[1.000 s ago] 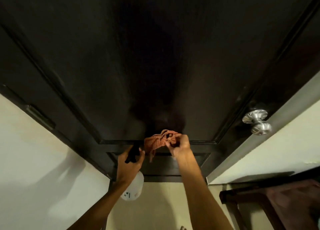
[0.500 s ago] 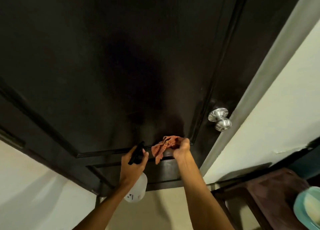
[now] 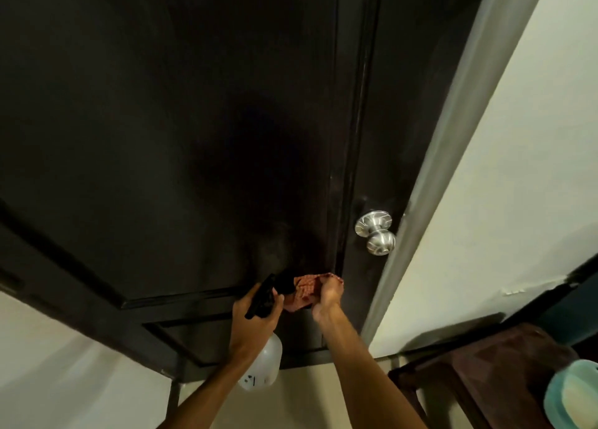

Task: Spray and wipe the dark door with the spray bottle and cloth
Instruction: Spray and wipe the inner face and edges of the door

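L hand (image 3: 255, 312) grips spray bottle (image 3: 262, 368) by its trigger head, nozzle aimed at dark door (image 3: 181, 143); R hand (image 3: 326, 294) bunches cloth (image 3: 302, 291) vs panel, prob. to wipe.

The dark brown panelled wooden door (image 3: 161, 137) has a smooth finish with a faint, dull sheen. The round silver metal doorknob (image 3: 375, 231) looks brushed and shiny. The orange-red checked cloth (image 3: 304, 291) is a soft, crumpled weave. The translucent white plastic spray bottle (image 3: 263, 364) is smooth, and its trigger head (image 3: 262, 296) is matt black plastic. The cream painted wall (image 3: 517, 169) is matt.
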Tool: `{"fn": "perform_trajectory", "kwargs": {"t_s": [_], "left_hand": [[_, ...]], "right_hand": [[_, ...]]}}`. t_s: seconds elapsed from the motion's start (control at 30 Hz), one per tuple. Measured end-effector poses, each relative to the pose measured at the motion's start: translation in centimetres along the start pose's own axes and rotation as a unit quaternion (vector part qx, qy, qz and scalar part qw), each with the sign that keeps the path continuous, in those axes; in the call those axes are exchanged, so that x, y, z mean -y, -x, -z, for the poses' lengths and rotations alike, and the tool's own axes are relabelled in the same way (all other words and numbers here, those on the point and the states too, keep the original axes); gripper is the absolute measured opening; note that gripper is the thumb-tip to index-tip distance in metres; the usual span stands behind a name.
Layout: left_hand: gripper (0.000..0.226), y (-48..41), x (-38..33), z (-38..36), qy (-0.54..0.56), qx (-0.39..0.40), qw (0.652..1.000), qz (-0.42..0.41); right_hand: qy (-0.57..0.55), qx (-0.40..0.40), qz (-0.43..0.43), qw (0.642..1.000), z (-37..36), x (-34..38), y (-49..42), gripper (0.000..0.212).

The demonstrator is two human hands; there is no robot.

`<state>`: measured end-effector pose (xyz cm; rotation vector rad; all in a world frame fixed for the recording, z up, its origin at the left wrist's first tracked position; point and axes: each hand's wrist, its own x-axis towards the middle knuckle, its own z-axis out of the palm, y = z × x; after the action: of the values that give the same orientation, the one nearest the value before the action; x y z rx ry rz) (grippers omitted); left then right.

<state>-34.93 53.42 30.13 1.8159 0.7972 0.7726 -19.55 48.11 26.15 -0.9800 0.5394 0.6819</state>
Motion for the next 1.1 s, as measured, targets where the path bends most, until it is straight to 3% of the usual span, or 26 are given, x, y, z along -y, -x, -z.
{"fn": "perform_trajectory", "kwargs": {"t_s": [0.13, 0.27, 0.33, 0.53, 0.63, 0.73, 0.83, 0.9, 0.97, 1.1], "left_hand": [[0.020, -0.3, -0.8, -0.6, -0.007, -0.009, 1.000, -0.015], [0.025, -0.4, -1.7, -1.6, 0.017, -0.013, 1.000, -0.005], [0.027, -0.5, -2.4, -2.2, 0.021, -0.011, 1.000, -0.011], [0.023, -0.8, -4.2, -3.5, 0.037, 0.034, 0.997, -0.051], [0.016, -1.3, -5.2, -4.2, 0.040, 0.072, 0.994, -0.068], [0.017, -1.6, -6.4, -5.5, 0.037, 0.094, 0.993, -0.067], [0.019, -1.9, -7.9, -7.0, 0.039, 0.096, 0.993, -0.055], [0.024, -2.2, -8.8, -7.9, 0.035, 0.104, 0.993, -0.051], [0.023, -2.3, -9.5, -8.6, 0.026, 0.129, 0.990, -0.044], [0.026, -3.0, -9.3, -9.5, -0.021, 0.156, 0.987, -0.016]], "right_hand": [[0.041, -0.035, 0.134, 0.989, -0.6, 1.4, 0.8, 0.033], [0.210, 0.046, 0.308, 0.927, -0.1, 1.2, 2.6, 0.036], [0.204, 0.064, 0.331, 0.919, 0.5, 1.6, 2.9, 0.035], [0.060, -0.017, 0.282, 0.957, 6.0, 3.8, 4.0, 0.042], [0.028, -0.030, 0.323, 0.945, 7.7, 7.1, 5.3, 0.041], [0.123, -0.007, 0.435, 0.892, 7.5, 10.7, 7.6, 0.032], [0.277, 0.014, 0.561, 0.780, 5.7, 13.6, 9.5, 0.025], [0.396, 0.016, 0.568, 0.722, 4.4, 14.2, 9.1, 0.027], [0.451, -0.002, 0.560, 0.695, 3.8, 13.6, 7.9, 0.027], [0.357, -0.051, 0.480, 0.800, 3.8, 14.6, 7.1, 0.033]]}}
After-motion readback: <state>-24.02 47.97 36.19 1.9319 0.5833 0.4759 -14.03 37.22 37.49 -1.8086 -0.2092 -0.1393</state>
